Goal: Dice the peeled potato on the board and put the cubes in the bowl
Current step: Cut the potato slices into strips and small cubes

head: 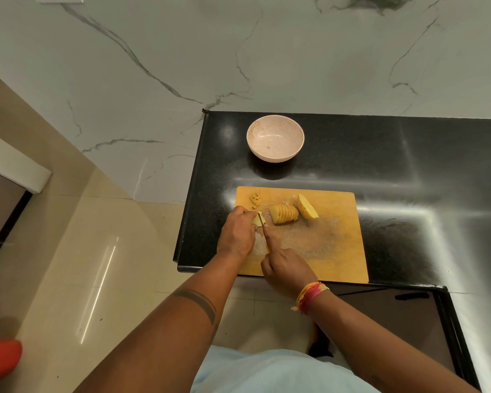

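While the left hand (236, 233) holds a small potato piece (256, 221) on the board (335, 245), the right hand (287, 269) grips the knife (264, 225) cutting it. Potato slices (284, 214) and a half (307, 207) lie farther right on the board. The bowl (275, 138) sits behind the board.

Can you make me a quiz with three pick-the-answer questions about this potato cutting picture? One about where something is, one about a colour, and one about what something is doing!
1. Where is the bowl?
A. On the cutting board
B. On the black counter beyond the board
C. On the floor

2. What colour is the cutting board?
A. Blue
B. White
C. Yellowish wood

3. What is in the bowl?
A. Nothing yet
B. Heaped potato cubes
C. Water

Answers:
1 B: the bowl stands on the counter, apart from the board.
2 C: its surface is yellow-brown.
3 A: the potato slices lie on the board while the right hand grips the knife and the left hand holds a piece.
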Demonstrator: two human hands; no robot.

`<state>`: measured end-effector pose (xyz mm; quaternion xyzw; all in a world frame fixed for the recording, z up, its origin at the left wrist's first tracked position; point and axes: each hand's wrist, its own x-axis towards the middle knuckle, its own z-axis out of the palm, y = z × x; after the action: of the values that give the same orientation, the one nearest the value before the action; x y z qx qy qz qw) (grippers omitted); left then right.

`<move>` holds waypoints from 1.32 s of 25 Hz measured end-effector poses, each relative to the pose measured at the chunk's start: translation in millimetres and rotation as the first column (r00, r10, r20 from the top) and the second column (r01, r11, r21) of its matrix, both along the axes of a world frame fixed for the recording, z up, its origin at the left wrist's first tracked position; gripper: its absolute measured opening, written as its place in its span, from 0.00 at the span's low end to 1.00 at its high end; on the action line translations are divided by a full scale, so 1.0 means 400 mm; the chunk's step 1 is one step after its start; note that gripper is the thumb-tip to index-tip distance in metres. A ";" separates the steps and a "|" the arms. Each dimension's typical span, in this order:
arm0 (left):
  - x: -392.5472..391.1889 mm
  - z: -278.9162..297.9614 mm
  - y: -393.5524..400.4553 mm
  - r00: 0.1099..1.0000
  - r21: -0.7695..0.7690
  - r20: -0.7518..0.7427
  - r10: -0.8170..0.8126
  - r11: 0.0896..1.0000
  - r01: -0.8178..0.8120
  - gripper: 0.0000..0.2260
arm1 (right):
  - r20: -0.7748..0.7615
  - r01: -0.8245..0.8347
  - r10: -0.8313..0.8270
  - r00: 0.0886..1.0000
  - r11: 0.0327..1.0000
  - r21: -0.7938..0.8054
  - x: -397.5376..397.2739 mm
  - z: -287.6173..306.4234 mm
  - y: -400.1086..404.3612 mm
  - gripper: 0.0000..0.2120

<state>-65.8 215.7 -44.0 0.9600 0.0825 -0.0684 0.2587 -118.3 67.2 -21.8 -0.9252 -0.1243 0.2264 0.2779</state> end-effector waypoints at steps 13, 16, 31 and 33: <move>0.009 0.005 0.005 1.000 -0.023 0.026 0.010 1.000 -0.009 0.16 | -0.022 -0.017 0.015 1.000 0.997 -0.075 0.056 -0.016 0.042 0.35; 0.013 0.010 0.003 1.000 -0.006 0.012 0.010 1.000 -0.010 0.16 | -0.023 -0.016 0.014 1.000 0.997 -0.080 0.031 -0.020 0.029 0.35; -0.001 -0.009 0.014 0.998 -0.090 0.046 0.042 0.995 -0.038 0.17 | -0.006 -0.040 0.040 0.999 0.999 -0.026 -0.034 0.007 -0.024 0.37; -0.008 -0.013 0.019 0.997 -0.125 0.049 0.056 0.991 -0.050 0.18 | 0.001 -0.026 0.026 1.000 1.000 -0.012 -0.018 0.011 -0.008 0.36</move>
<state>-69.0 223.1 -49.2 0.9410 0.0968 -0.0414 0.3215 -125.4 64.2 -17.2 -0.9253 -0.1352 0.2301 0.2694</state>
